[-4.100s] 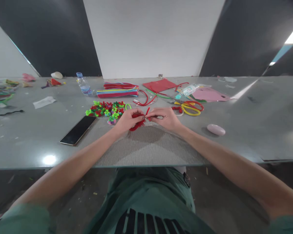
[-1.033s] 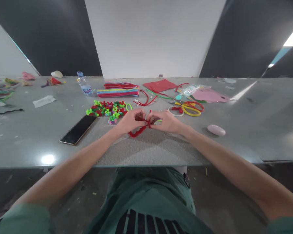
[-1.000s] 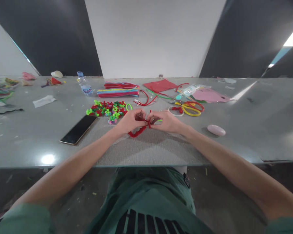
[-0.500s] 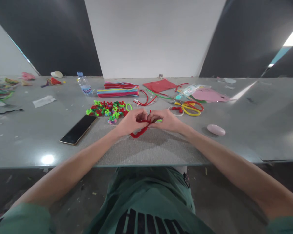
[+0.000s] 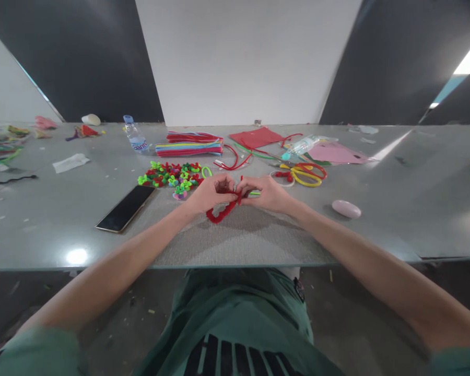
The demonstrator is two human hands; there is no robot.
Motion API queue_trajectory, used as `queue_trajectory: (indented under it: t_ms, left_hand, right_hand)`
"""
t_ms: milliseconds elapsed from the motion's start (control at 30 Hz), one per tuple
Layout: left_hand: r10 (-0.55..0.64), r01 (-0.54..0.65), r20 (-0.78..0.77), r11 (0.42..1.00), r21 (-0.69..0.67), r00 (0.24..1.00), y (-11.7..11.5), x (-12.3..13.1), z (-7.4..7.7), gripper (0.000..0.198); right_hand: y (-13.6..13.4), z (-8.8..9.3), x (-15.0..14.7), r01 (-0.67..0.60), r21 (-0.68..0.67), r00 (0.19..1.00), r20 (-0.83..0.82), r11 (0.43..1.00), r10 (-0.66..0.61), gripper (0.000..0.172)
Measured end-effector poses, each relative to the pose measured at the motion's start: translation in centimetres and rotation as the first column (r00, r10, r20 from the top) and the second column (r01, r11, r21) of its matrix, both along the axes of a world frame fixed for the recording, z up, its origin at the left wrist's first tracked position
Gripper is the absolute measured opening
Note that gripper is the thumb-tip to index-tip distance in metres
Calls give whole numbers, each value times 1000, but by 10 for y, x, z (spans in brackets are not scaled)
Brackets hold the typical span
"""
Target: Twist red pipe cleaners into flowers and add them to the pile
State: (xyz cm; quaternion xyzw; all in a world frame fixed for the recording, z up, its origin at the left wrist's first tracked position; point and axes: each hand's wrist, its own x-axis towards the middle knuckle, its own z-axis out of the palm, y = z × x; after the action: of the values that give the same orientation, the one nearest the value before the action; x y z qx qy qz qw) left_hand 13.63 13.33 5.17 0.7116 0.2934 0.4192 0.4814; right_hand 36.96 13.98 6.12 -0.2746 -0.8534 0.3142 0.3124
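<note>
A red pipe cleaner, bent into a loop, is held above the front of the table. My left hand pinches it from the left, thumb and forefinger closed. On the other side, my right hand grips its twisted end, and a short red tip sticks up between the fingertips. A bit of bright green shows beneath my right fingers; what it belongs to is hidden. Just behind my left hand lies a pile of red and green pipe-cleaner flowers.
A phone lies left of my hands. Bundled pipe cleaners and a water bottle are further back. Yellow-and-orange-handled scissors, a second bottle, red felt and a pink oval object are to the right.
The red loop has swung slightly left and opened wider below my left hand. Both hands stay in nearly the same place, their fingers shifted a little on the pipe cleaner.
</note>
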Motion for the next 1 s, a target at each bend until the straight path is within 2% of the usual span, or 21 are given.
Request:
queue_trajectory:
  t_ms: [233,600,1000]
  left_hand:
    - [-23,33,-92,994,106,995,0,-2,2,19]
    - [66,12,-242,952,305,968,-7,0,5,11]
    - [82,-4,-226,945,327,971,-9,0,6,13]
  right_hand:
    - [2,0,-3,-5,-87,1000,-25,996,3,21]
    - [0,0,-7,-19,-233,998,-68,972,4,20]
    - [-3,6,-7,-9,-225,999,-48,974,-1,20]
